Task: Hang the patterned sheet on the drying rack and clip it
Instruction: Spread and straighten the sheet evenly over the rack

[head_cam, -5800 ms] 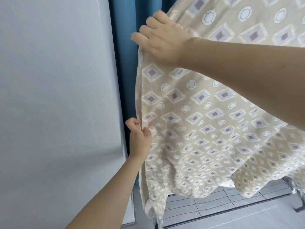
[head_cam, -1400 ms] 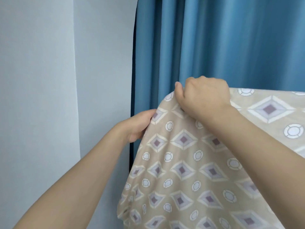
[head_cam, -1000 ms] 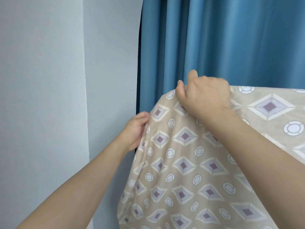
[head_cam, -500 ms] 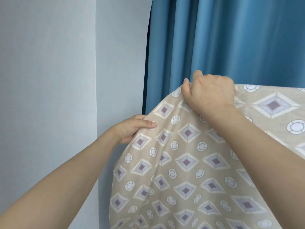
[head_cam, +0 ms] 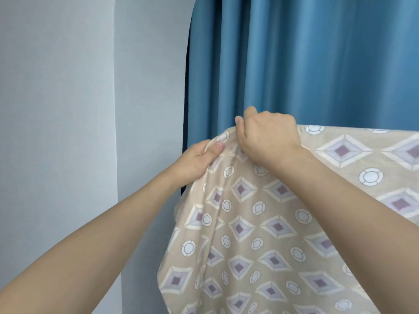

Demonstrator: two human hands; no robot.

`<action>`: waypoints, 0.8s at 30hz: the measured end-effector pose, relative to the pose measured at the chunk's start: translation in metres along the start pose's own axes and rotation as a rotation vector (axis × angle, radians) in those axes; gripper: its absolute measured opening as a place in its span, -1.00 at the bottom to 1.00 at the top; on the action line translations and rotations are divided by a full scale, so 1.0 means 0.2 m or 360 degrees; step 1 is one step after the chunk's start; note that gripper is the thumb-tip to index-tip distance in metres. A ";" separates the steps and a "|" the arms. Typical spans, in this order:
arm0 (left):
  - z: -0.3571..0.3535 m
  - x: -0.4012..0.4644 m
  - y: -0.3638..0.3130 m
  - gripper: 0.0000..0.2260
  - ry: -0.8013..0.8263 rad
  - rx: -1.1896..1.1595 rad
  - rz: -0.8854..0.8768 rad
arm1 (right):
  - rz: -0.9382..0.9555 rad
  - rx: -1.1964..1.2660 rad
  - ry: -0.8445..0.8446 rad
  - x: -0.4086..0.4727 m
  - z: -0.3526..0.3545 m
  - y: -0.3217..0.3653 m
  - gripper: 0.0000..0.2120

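1. Behind both hands hangs the blue curtain (head_cam: 317, 64); the grey wall (head_cam: 68, 109) lies beyond the left hand.
2. The patterned sheet (head_cam: 260, 223) drapes below both hands, its top edge level; the rack itself is hidden.
3. The right hand (head_cam: 267, 137) pinches the top corner.
4. The left hand (head_cam: 197, 159), lower half a second ago, has risen and now grips just beside it, gathering the edge, probably for clipping.

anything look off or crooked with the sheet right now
The beige diamond-patterned sheet is bunched at its top left corner, where the left hand and right hand grip it. Its top edge further right lies straight. No damage shows.
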State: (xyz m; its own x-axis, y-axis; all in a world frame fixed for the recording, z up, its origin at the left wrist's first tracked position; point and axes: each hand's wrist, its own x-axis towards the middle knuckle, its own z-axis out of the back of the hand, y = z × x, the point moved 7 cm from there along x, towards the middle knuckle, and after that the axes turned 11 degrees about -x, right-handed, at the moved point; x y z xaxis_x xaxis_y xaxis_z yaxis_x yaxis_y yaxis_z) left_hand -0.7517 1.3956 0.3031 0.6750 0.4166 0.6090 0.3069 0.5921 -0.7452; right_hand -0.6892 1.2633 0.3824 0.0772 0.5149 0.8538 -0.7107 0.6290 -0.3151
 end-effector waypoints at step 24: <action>0.29 -0.01 -0.13 -0.87 -0.0505 0.0748 0.0223 | 0.0053 0.0244 0.0289 0.00 -0.02 -0.15 -0.63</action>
State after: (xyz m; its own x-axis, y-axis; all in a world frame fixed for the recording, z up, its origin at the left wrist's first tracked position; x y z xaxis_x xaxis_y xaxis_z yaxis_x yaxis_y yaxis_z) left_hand -0.8003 1.4194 0.3372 0.4313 0.6563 0.6190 -0.1506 0.7289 -0.6679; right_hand -0.6651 1.2453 0.3902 0.1665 0.6387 0.7513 -0.8118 0.5213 -0.2632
